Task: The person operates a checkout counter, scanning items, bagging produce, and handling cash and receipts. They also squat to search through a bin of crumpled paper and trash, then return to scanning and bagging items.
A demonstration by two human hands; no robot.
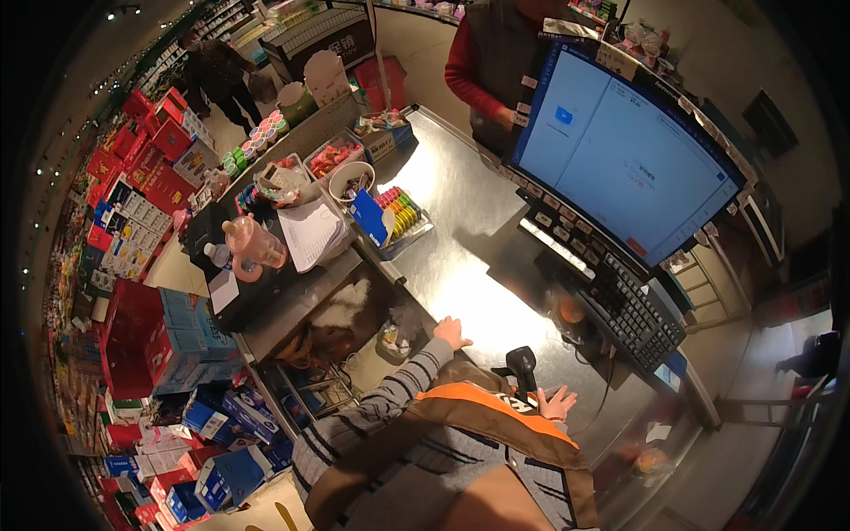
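Observation:
My left hand (452,332) rests with spread fingers at the near edge of the metal checkout counter (491,272), holding nothing. My right hand (556,403) lies on the counter with its fingers apart, just right of a black handheld barcode scanner (522,366). The scanner stands between my two hands, close to my apron (491,398); its lower end is partly hidden. Beyond my right hand is a black keyboard (634,315) below a large lit monitor (624,152). A tray of colourful packed sweets (400,214) sits on the counter farther off to the left.
A person in red sleeves (475,86) stands across the counter; another person (222,76) is at the far left. A pink cup (255,242), a notebook (309,229) and a white tub (352,180) occupy the left side. A cable (607,385) runs right of my right hand.

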